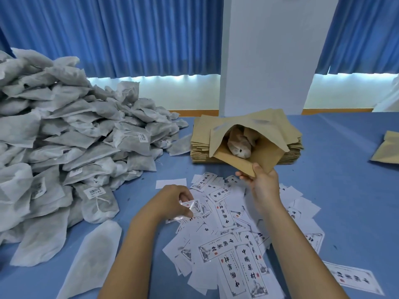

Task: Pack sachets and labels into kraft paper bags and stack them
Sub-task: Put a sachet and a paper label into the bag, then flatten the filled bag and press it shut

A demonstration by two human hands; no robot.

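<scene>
The fingers [184,210] of the left hand [172,199] pinch a small white paper label [195,206]. Up and right, the right hand [264,186] holds the open brown paper bag [267,155] by its corner. A pale cloth sachet [239,146] sits inside, and the mouth faces the label.

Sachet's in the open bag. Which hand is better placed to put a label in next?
Left. The left hand pinches a label at the pile, while the right hand grips the kraft bag, holding its mouth open.
</scene>
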